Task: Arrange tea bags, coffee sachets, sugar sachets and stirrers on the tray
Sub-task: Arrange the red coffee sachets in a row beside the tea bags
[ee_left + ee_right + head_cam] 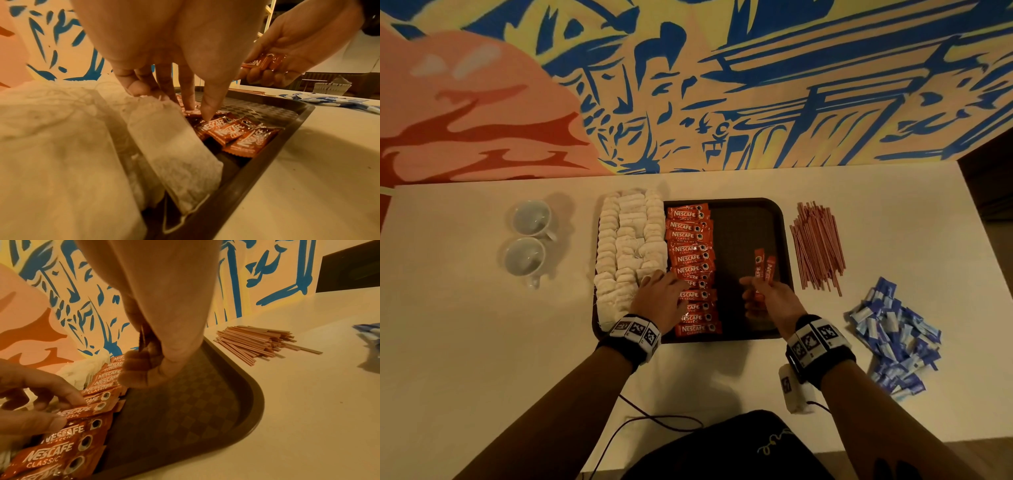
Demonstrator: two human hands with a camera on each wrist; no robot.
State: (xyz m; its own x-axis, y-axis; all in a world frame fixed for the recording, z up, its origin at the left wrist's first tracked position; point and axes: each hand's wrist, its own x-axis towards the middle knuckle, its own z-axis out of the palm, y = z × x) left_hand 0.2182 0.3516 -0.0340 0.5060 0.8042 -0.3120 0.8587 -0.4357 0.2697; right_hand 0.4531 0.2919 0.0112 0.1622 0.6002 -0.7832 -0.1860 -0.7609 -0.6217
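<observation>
- Nearest item, 6 o'clock of the head view: dark clothing of the person, with a thin cable crossing the table edge.
- Left hand: fingers extended, tips pressing down on the coffee sachets at the near part of their column; grasping nothing.
- Right hand: fingers closed round held sachets, two red sticks as far as can be told, raised over the bare half of the tray.
- Tray: dark, chequered floor, raised rim, centre of the table.
- Tea bags: pale, overlapping rows filling the tray's 9 o'clock side. Judged soft, light, with strings that may snag; best taken by the body.
- Coffee sachets: one overlapping column just beside the tea bags. Judged light, glossy, liable to slide; pinch at a crimped end or pin flat with fingertips.
- Stirrers: loose bundle on the table at the tray's 3 o'clock, not yet placed. Judged thin, stiff, prone to roll; gather several together at mid-length.
- Sugar sachets: blue-and-white heap at 4 o'clock of the tray, on the table, not yet placed. Judged light and crinkly.
- Two cups: at 9 o'clock, well apart from the tray.
</observation>
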